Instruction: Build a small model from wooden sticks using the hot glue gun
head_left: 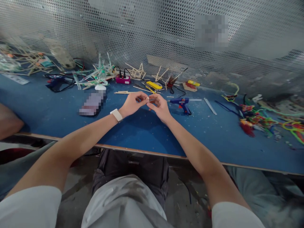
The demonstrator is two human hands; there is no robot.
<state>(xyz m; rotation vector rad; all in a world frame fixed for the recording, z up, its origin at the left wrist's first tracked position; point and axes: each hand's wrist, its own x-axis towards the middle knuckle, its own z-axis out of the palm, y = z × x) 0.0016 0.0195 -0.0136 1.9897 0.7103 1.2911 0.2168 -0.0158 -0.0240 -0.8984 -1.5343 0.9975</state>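
Both of my hands meet above the blue table (147,133), near its middle. My left hand (133,103) is pinched closed, and a white band sits on its wrist. My right hand (160,106) is also pinched closed. Between the two sets of fingertips is a small thin stick (149,99), held at both ends. A blue glue gun (180,103) lies on the table just to the right of my right hand. Loose wooden sticks (123,92) lie just behind my left hand.
A pink power strip (123,79), a yellow tool (154,85) and stick frames (137,72) sit at the back. Stick piles lie far left (28,60), coloured pipe cleaners (256,118) far right. A perforated metal screen (152,34) walls the rear. Another person's arm (8,122) rests at the left edge.
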